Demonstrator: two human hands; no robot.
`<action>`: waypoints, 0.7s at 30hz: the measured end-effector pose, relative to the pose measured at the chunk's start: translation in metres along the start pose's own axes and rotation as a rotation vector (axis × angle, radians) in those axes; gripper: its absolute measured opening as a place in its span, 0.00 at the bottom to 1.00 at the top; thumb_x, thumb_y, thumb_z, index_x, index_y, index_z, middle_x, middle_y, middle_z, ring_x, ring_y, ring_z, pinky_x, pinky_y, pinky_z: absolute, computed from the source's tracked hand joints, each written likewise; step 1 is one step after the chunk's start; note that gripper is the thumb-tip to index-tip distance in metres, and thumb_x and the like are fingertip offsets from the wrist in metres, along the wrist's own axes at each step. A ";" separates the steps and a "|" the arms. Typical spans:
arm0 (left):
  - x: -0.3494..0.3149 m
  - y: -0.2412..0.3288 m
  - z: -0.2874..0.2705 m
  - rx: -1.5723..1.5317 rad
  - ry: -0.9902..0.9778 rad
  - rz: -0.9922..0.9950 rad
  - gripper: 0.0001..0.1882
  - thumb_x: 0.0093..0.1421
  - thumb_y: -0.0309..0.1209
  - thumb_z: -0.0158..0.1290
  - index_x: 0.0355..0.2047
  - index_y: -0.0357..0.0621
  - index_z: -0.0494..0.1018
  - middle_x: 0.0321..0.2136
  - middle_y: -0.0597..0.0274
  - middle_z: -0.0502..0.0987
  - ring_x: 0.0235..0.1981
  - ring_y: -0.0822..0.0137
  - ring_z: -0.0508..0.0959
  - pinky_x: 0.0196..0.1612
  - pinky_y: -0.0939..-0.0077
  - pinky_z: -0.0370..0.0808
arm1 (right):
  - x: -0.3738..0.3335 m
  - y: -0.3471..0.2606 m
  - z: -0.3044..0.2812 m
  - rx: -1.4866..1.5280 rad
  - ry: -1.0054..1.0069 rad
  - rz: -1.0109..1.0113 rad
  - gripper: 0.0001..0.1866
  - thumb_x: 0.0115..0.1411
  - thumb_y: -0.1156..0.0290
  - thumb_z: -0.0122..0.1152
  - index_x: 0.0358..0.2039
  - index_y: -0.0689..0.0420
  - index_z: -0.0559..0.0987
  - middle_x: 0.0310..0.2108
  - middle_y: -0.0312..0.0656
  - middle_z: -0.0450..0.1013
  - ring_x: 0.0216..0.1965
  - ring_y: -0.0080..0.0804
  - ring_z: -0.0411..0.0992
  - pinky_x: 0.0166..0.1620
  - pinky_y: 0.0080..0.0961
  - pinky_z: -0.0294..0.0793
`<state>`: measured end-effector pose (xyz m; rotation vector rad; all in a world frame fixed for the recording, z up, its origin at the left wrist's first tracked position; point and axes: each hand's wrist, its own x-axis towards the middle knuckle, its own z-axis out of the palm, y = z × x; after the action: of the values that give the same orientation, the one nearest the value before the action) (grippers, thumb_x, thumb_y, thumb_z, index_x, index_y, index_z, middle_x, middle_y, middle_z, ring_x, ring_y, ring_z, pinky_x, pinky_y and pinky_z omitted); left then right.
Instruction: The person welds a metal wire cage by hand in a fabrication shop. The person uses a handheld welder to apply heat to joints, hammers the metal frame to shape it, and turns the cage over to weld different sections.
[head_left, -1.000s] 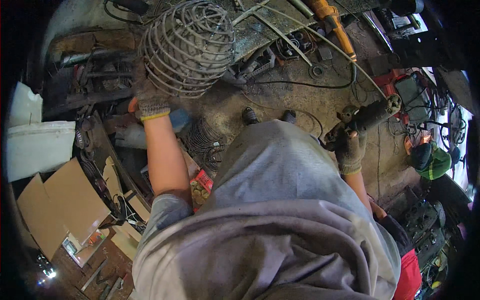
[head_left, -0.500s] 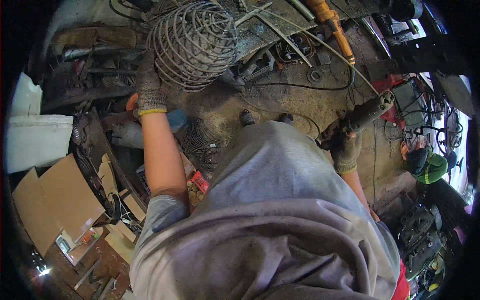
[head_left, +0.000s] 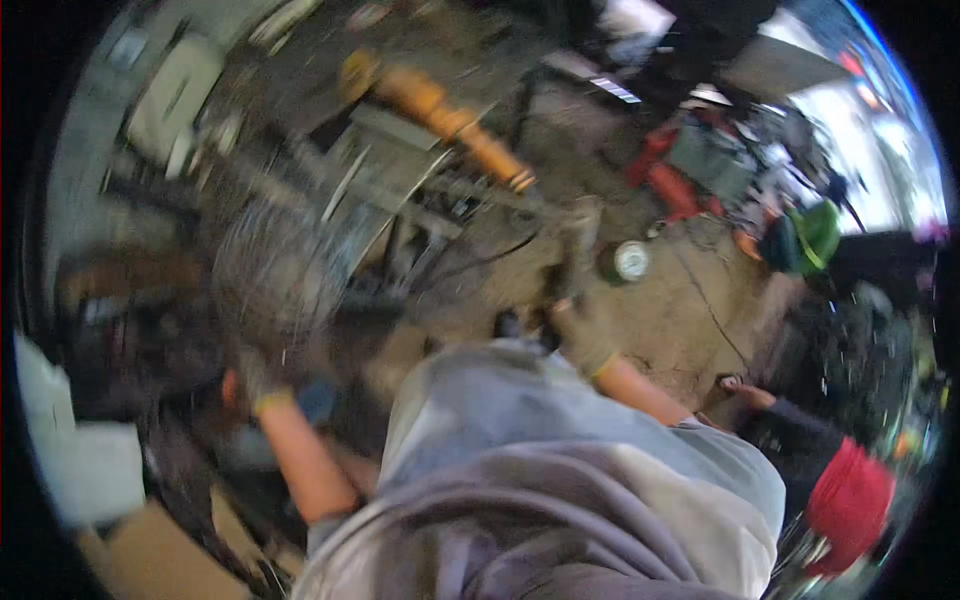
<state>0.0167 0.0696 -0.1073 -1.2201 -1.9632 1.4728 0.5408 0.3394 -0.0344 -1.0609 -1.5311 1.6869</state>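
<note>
The view is smeared by motion. A round cage of coiled wire (head_left: 275,265) shows at the left. Just below it is my left hand (head_left: 255,372), in a knitted glove with a yellow cuff; its fingers are too blurred to tell whether they grip the wire. In front of my body, my right hand (head_left: 582,335), also gloved, is closed around a dark, tube-like welding electrode holder (head_left: 580,240), which points away from me. Any rod in the holder is lost in the blur.
An orange power tool (head_left: 440,115) lies on the metal bench beyond the cage. A green can with a white top (head_left: 629,262) stands on the floor. At right, another person's hand (head_left: 750,390) and red garment (head_left: 850,505) show. A red and grey machine (head_left: 690,165) stands farther off.
The view has swung, and the wire cage and bench sit lower and farther left. My right hand with the electrode holder has come inward. The other person's hand and the green can now show.
</note>
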 end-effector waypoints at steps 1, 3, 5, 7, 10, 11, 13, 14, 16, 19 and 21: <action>0.022 0.006 -0.050 -0.100 0.031 0.084 0.31 0.71 0.45 0.33 0.71 0.54 0.44 0.72 0.62 0.44 0.72 0.57 0.43 0.71 0.52 0.44 | -0.002 0.010 -0.011 -0.113 0.056 0.006 0.31 0.62 0.54 0.60 0.56 0.64 0.68 0.48 0.50 0.71 0.49 0.40 0.70 0.53 0.34 0.70; 0.019 -0.004 -0.060 -0.065 -0.085 0.128 0.32 0.70 0.52 0.31 0.71 0.57 0.47 0.72 0.62 0.45 0.72 0.57 0.45 0.71 0.50 0.45 | 0.003 0.012 -0.018 -0.279 0.106 -0.066 0.32 0.60 0.54 0.60 0.56 0.64 0.69 0.47 0.52 0.72 0.49 0.41 0.71 0.54 0.36 0.68; 0.011 0.002 -0.011 0.739 -0.117 0.001 0.35 0.69 0.54 0.32 0.72 0.59 0.43 0.73 0.64 0.42 0.73 0.58 0.42 0.71 0.51 0.41 | 0.010 -0.033 -0.007 -0.126 -0.014 -0.012 0.33 0.60 0.52 0.59 0.57 0.65 0.69 0.47 0.56 0.73 0.50 0.45 0.71 0.56 0.38 0.67; 0.026 0.001 0.004 1.436 0.020 -0.138 0.35 0.69 0.53 0.34 0.72 0.58 0.41 0.72 0.64 0.42 0.73 0.58 0.42 0.72 0.52 0.40 | 0.007 -0.043 -0.022 -0.055 -0.006 -0.032 0.34 0.59 0.52 0.59 0.56 0.66 0.69 0.47 0.58 0.73 0.51 0.48 0.71 0.57 0.39 0.66; 0.015 -0.045 -0.057 2.599 -0.111 0.197 0.36 0.68 0.51 0.38 0.72 0.53 0.43 0.71 0.63 0.46 0.71 0.58 0.47 0.70 0.57 0.46 | 0.004 -0.031 -0.027 -0.122 0.078 -0.083 0.33 0.59 0.53 0.60 0.56 0.66 0.69 0.48 0.58 0.73 0.51 0.48 0.71 0.57 0.40 0.65; 0.003 -0.070 -0.084 2.755 -0.118 0.337 0.37 0.68 0.51 0.39 0.71 0.51 0.44 0.71 0.62 0.47 0.70 0.58 0.48 0.70 0.59 0.47 | 0.004 -0.041 -0.024 -0.131 0.078 -0.040 0.32 0.60 0.55 0.59 0.56 0.66 0.69 0.49 0.58 0.73 0.51 0.47 0.70 0.57 0.40 0.65; -0.020 -0.117 -0.138 2.951 -0.036 0.565 0.38 0.67 0.50 0.42 0.71 0.48 0.46 0.70 0.61 0.50 0.69 0.57 0.52 0.69 0.62 0.51 | 0.006 -0.014 -0.018 -0.135 0.144 -0.039 0.26 0.63 0.58 0.57 0.55 0.63 0.71 0.44 0.49 0.73 0.44 0.37 0.71 0.47 0.32 0.69; -0.026 -0.138 -0.169 3.000 0.016 0.651 0.38 0.66 0.49 0.44 0.70 0.46 0.47 0.70 0.60 0.51 0.68 0.57 0.53 0.68 0.64 0.52 | 0.008 0.002 -0.019 -0.168 0.151 -0.075 0.22 0.65 0.58 0.55 0.53 0.61 0.72 0.41 0.44 0.73 0.39 0.31 0.71 0.41 0.28 0.71; -0.020 -0.161 -0.218 3.040 0.093 0.812 0.39 0.65 0.48 0.46 0.70 0.43 0.49 0.69 0.59 0.53 0.67 0.57 0.57 0.67 0.67 0.56 | 0.007 0.007 -0.015 -0.125 0.137 -0.106 0.17 0.67 0.58 0.54 0.48 0.58 0.73 0.36 0.38 0.73 0.34 0.24 0.71 0.33 0.22 0.73; 0.010 -0.176 -0.206 3.206 0.019 1.024 0.35 0.67 0.51 0.46 0.64 0.37 0.60 0.61 0.52 0.65 0.59 0.54 0.67 0.59 0.63 0.65 | 0.005 0.010 -0.023 0.238 0.129 -0.009 0.32 0.63 0.49 0.60 0.57 0.61 0.68 0.40 0.41 0.73 0.35 0.26 0.72 0.35 0.23 0.73; 0.031 -0.178 -0.190 3.401 -0.062 0.937 0.35 0.67 0.51 0.47 0.62 0.34 0.63 0.59 0.48 0.69 0.56 0.52 0.70 0.56 0.60 0.69 | 0.001 -0.007 -0.009 0.315 0.115 -0.028 0.33 0.62 0.49 0.62 0.57 0.61 0.67 0.39 0.41 0.73 0.34 0.26 0.72 0.34 0.24 0.73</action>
<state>0.0687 0.1909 0.1192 -0.3624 -2.7435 -2.2958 0.5475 0.3455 -0.0280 -0.9465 -1.1561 1.7450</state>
